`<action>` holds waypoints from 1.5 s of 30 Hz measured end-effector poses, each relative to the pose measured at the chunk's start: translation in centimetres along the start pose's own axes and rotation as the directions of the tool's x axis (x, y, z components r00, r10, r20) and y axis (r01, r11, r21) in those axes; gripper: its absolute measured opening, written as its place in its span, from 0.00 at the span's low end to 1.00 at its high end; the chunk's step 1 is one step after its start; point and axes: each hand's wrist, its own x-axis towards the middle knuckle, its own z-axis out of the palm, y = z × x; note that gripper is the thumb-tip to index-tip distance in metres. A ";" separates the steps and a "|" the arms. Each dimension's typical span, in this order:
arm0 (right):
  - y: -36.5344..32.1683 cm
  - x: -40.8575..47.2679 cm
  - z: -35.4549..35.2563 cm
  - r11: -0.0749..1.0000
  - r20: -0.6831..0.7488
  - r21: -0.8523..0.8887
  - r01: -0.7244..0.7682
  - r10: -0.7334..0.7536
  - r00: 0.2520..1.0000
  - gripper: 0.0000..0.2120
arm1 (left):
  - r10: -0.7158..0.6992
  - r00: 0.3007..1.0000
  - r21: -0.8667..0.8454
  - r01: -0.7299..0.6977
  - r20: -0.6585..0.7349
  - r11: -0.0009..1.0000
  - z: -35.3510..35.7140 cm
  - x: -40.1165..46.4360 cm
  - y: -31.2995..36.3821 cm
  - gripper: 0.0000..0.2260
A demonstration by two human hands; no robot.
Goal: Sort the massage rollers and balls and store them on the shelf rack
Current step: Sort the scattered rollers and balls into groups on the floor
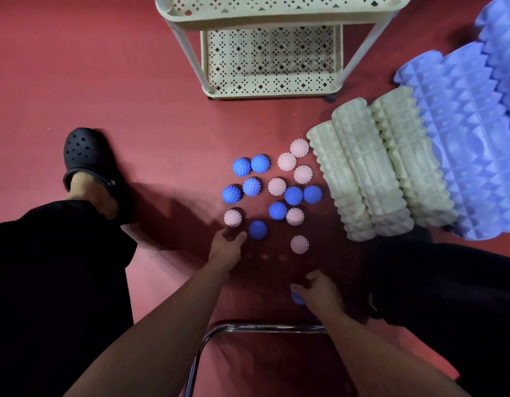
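Several spiky blue balls and pink balls lie scattered on the red floor in front of me. My left hand hovers with loosely curled fingers just below a pink ball and beside a blue ball, holding nothing. My right hand is lower, fingers curled over another blue ball that is mostly hidden under it. Three cream foam rollers lie side by side to the right, with purple foam rollers beyond them. The cream shelf rack stands ahead, its tiers bare.
A foot in a black clog rests on the floor at the left. Legs in black trousers flank both sides. A chrome chair frame curves below my arms. Open red floor lies left of the rack.
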 end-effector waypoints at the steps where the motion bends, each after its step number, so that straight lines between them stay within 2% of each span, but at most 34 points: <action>1: 0.1 0.1 0.4 1.000 0.003 0.002 -0.008 0.008 1.000 0.26 | -0.017 1.000 -0.016 0.017 0.023 1.000 0.0 0.0 -0.1 0.21; 6: -0.3 0.5 1.3 0.997 0.091 -0.065 -0.027 0.033 0.995 0.18 | -0.073 0.992 -0.054 0.079 0.101 0.995 0.1 0.3 -0.1 0.17; 9: -2.5 0.5 1.1 0.997 0.097 0.076 0.008 -0.016 0.995 0.12 | -0.071 0.989 -0.033 0.076 0.128 0.997 0.7 0.4 0.3 0.13; 11: -5.1 0.6 0.0 0.969 0.049 0.214 0.123 -0.136 0.990 0.09 | -0.104 0.984 -0.018 0.108 0.142 0.994 1.5 0.4 0.3 0.12; 14: -9.5 1.6 -2.8 0.905 -0.065 0.295 0.306 -0.301 0.952 0.09 | -0.185 0.969 -0.029 0.192 0.163 0.981 2.9 0.4 0.3 0.13; 17: -13.2 3.1 -5.8 0.870 -0.213 0.229 0.437 -0.394 0.894 0.12 | -0.226 0.960 -0.109 0.246 0.167 0.963 4.2 0.7 0.1 0.13; 20: -16.6 4.5 -7.7 0.847 -0.264 0.195 0.495 -0.440 0.858 0.13 | -0.224 0.957 -0.192 0.259 0.186 0.947 4.8 1.0 0.1 0.10; 22: -18.5 5.7 -8.5 0.823 -0.302 0.206 0.530 -0.461 0.834 0.11 | -0.158 0.975 -0.173 0.184 0.154 0.968 4.9 1.2 0.4 0.11; 25: -21.4 6.9 -9.2 0.812 -0.307 0.172 0.557 -0.493 0.814 0.13 | -0.007 0.998 -0.023 0.008 0.064 1.000 4.7 1.6 1.5 0.15; 27: -23.1 7.6 -9.9 0.809 -0.347 0.082 0.582 -0.524 0.778 0.14 | 0.009 0.999 0.013 -0.010 0.053 1.000 4.4 1.8 2.5 0.17; 32: -26.3 9.3 -12.1 0.778 -0.369 -0.145 0.611 -0.615 0.697 0.13 | 0.035 0.998 -0.069 -0.031 0.055 0.997 4.6 2.9 4.5 0.14; 34: -27.1 10.2 -12.6 0.762 -0.306 -0.239 0.602 -0.648 0.698 0.12 | 0.023 0.994 -0.036 -0.020 0.105 0.999 4.8 3.0 5.0 0.15; 38: -27.8 11.5 -12.4 0.770 -0.167 -0.384 0.510 -0.601 0.781 0.14 | -0.008 0.978 0.002 0.008 0.208 1.000 4.9 3.2 5.7 0.15; 40: -27.6 11.7 -12.2 0.769 -0.133 -0.385 0.511 -0.594 0.794 0.16 | 0.024 0.977 0.028 -0.031 0.213 0.999 4.6 3.2 6.2 0.15; 42: -27.0 11.5 -12.7 0.767 -0.132 -0.298 0.568 -0.622 0.771 0.18 | 0.097 0.981 0.101 -0.115 0.167 0.988 3.9 3.0 6.9 0.14; 43: -26.5 11.3 -13.2 0.765 -0.170 -0.221 0.605 -0.641 0.748 0.17 | 0.170 0.980 0.175 -0.187 0.106 0.967 3.5 2.9 7.3 0.13; 45: -24.9 10.8 -14.2 0.765 -0.347 -0.106 0.635 -0.627 0.697 0.16 | 0.350 0.935 0.348 -0.311 -0.052 0.884 2.4 2.7 8.0 0.12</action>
